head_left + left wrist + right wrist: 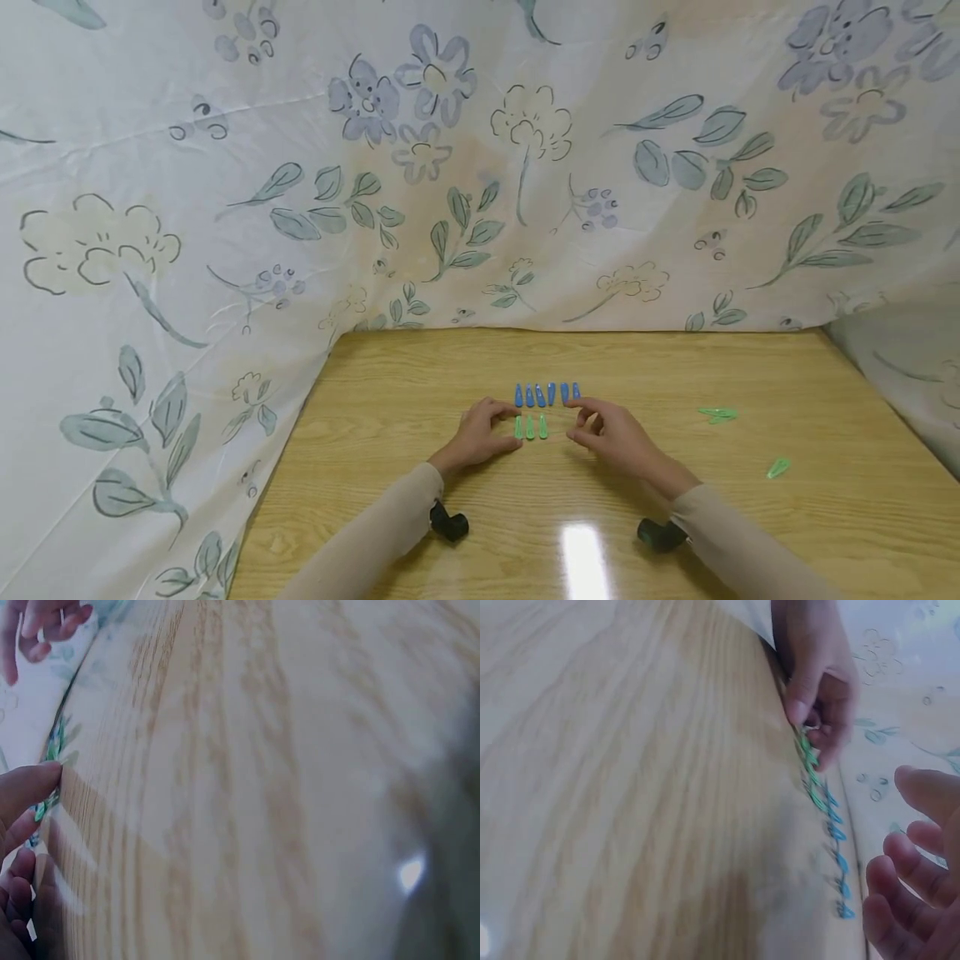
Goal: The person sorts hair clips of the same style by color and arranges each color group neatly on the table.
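Several blue hair clips [540,396] lie side by side in a row on the table. Three green hair clips [530,427] form a second row just below them. My left hand [482,433] is at the left end of the green row, its thumb and index finger set apart at the two ends of the first green clip; whether they touch it cannot be told. My right hand [611,435] hovers by the right end of the rows, fingers loosely bent, with nothing visible between them. In the right wrist view its fingers [907,859] are spread beside the blue clips [838,847].
To the right lie overlapping green clips [718,414] and a single green clip [778,467]. The wooden table [390,375] meets a floral cloth [480,250] at the back and sides. Light glares off the front of the table.
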The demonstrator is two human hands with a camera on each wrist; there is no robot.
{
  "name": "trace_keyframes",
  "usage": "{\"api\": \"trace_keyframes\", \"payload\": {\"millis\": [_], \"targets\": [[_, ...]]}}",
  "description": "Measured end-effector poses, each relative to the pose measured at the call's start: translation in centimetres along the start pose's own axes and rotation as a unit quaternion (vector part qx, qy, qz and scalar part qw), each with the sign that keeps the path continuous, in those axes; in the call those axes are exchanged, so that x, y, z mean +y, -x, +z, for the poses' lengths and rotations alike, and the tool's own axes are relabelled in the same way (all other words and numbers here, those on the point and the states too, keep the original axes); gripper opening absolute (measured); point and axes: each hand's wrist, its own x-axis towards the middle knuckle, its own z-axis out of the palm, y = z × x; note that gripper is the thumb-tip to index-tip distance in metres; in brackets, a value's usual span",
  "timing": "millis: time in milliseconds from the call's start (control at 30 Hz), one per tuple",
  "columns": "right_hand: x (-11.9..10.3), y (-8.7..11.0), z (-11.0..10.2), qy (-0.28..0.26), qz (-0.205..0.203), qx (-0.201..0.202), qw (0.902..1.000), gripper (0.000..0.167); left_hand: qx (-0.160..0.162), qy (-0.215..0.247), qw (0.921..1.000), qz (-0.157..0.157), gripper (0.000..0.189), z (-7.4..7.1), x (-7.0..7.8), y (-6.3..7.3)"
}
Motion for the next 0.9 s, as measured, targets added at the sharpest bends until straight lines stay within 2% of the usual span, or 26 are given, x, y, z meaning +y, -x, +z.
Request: {"api": "trace_keyframes", "payload": {"millis": [367, 567, 900], "targets": [[1.0, 1.5, -3.2, 0.048, 0.012, 0.030, 0.9983, 0.041, 0.004, 0.000, 1.0000, -0.002, 0.050, 0.1, 0.0, -0.1], [1.7, 2.6, -4.9, 0.055, 0.005, 0.043, 0.9975, 0.039, 0.008, -0.002, 1.0000, -0.001, 0.050, 0.1, 0.1, -0.2], [3.9, 4.4, -8.0, 0.080, 0.020, 0.053, 0.9951, 0.043, 0.010, -0.008, 0.9999, -0.008, 0.049, 0.3, 0.2, -0.5]]}}
